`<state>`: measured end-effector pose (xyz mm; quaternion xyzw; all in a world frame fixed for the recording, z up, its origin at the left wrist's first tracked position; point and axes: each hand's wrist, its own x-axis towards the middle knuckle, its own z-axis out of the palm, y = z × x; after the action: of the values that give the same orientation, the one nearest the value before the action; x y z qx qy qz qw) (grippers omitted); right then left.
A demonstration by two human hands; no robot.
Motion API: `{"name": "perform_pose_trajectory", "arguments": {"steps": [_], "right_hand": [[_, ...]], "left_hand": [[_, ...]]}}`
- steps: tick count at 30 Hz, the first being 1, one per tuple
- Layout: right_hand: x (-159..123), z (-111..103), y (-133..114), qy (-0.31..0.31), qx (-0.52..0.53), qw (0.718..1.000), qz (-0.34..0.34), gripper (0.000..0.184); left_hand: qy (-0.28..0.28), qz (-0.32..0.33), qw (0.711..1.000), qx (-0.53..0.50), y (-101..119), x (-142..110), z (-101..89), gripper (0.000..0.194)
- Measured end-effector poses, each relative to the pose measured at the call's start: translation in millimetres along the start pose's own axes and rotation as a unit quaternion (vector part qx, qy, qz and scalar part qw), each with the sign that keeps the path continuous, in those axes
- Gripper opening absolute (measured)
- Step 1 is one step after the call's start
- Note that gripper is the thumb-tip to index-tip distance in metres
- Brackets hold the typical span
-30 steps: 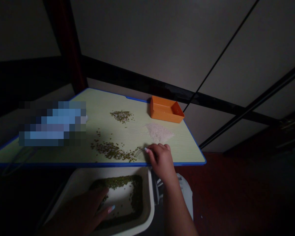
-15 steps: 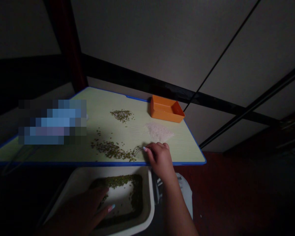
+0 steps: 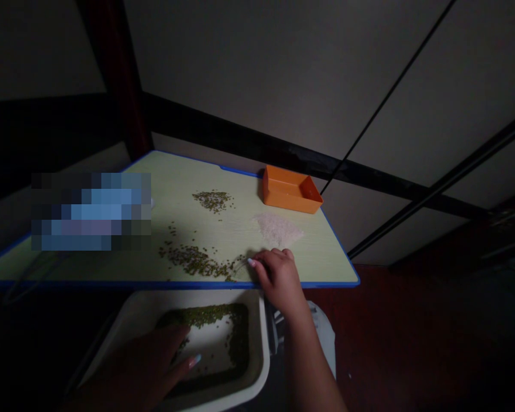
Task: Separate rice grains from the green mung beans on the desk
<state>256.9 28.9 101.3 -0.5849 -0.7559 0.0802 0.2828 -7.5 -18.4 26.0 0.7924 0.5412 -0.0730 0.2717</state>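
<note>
Pinching a thin curved piece (image 3: 241, 266) in the right hand (image 3: 278, 276), nearer than the orange box (image 3: 292, 194), at the edge of the green beans (image 3: 195, 261), left of and nearer than that box. Holding the left hand (image 3: 148, 352) over the white basin (image 3: 264, 355), well nearer than the box, thumb and 1 finger spread wide. Seen just nearer than the box: 1 heap of white grains (image 3: 278, 229).

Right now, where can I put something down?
Bare tabletop shows between the white heap and the table's right edge, and between the orange box and the farther green pile. It's crowded left of the right hand, around the nearer green pile.
</note>
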Motion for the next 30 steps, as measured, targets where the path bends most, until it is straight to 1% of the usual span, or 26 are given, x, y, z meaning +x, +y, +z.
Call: {"name": "perform_pose_trajectory", "arguments": {"steps": [3, 7, 12, 15, 21, 26, 30], "right_hand": [[1.4, -0.6, -2.2, 0.0, 0.001, 1.0, 0.001, 0.014], [3.0, -0.8, -3.6, -0.002, 0.003, 1.0, -0.002, 0.014], [2.7, -1.3, -2.1, -0.015, 0.012, 1.0, -0.011, 0.014], [2.3, -1.4, -0.6, -0.005, 0.018, 1.0, -0.016, 0.014], [5.3, -0.6, -0.5, 0.005, -0.001, 1.0, -0.015, 0.015], [7.9, -0.7, -2.2, -0.003, -0.013, 1.0, -0.014, 0.014], [7.7, -1.2, -2.6, -0.011, -0.014, 1.0, -0.017, 0.014]], "left_hand": [[-0.005, -0.004, 1.0, -0.002, 1.6, -1.0, -1.6, 0.062], [0.015, 0.011, 1.0, -0.019, -1.2, -1.8, 0.7, 0.058], [0.034, 0.003, 0.999, -0.022, -3.8, 0.0, 3.7, 0.054], [0.039, 0.007, 0.999, -0.024, -3.4, -0.3, 2.9, 0.055], [0.014, 0.005, 1.0, -0.005, 0.1, -2.8, -2.0, 0.057], [0.051, 0.008, 0.999, -0.018, -1.1, -2.4, 0.9, 0.053], [0.044, 0.017, 0.998, -0.032, -2.2, -1.9, 2.2, 0.054]]}}
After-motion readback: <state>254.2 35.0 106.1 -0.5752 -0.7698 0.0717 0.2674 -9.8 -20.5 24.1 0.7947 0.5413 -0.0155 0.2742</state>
